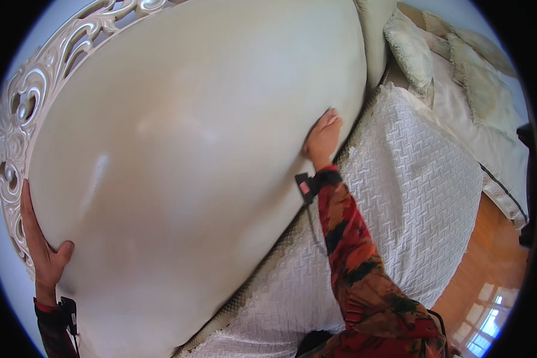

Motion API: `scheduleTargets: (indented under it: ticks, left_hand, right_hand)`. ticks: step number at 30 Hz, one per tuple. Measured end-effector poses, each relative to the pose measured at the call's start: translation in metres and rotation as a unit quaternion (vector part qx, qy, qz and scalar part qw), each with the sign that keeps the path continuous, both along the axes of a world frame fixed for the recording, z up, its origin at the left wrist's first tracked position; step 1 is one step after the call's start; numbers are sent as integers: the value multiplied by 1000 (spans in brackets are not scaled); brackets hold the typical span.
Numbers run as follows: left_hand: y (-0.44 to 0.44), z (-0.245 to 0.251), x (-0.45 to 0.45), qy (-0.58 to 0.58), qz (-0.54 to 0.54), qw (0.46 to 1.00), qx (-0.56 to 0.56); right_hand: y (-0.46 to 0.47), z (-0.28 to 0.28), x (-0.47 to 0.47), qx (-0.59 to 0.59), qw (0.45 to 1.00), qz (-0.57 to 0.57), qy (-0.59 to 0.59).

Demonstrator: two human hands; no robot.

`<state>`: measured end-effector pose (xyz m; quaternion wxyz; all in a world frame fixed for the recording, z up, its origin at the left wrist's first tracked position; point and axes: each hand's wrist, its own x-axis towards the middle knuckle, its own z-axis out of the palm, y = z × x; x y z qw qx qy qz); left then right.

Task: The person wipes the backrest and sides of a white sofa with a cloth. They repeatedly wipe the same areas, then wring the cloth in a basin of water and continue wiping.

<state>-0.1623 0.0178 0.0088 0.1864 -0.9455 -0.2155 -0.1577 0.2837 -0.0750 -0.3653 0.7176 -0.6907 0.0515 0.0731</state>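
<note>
A large smooth cream sofa backrest point(197, 147), apparently leather, fills most of the view. Its outer edge meets a glossy carved frame point(27, 103) with openwork scrolls. My left hand point(47, 255) rests where padding and frame meet, thumb spread away from the fingers on the padding. Over on the other side, my right hand point(324, 136) touches the lower part of the backrest, near the seam above the seat. Its fingers are curled, and the palm side is hidden, so whether it holds anything cannot be seen. A white textured seat cover point(411, 192) lies below it.
Several fringed pale cushions point(487, 94) lie on the farther seat section at upper right. A padded backrest section point(376, 40) adjoins at the top. Shiny wooden floor point(470, 259) shows at lower right. Black devices are strapped to both wrists.
</note>
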Motion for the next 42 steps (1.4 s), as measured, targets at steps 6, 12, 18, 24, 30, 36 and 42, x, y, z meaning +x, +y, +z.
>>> scheduleTargets:
  ticks: [6,12,18,24,30,36,42]
  left_hand:
    - [1,2,0,25,8,1000,6]
    - [13,2,-15,30,35,999,-2]
    - [24,5,-30,69,38,995,61]
    - [22,6,-30,59,43,996,46]
    - [26,7,-32,68,51,995,54]
    - [34,9,-44,71,52,994,65]
    - [32,8,-48,62,48,995,61]
  right_hand:
    - [3,-14,-202,65,940,55,-331]
    - [5,-35,-178,-243,877,75,-408]
    - [19,-68,-2,-77,990,-65,-95]
    - [-2,-38,-160,-58,966,-24,-250]
    - [-16,-40,-199,-271,898,294,-184]
    - [27,-122,-7,-108,971,-111,-183]
    - [3,-81,-91,-54,986,-21,-155]
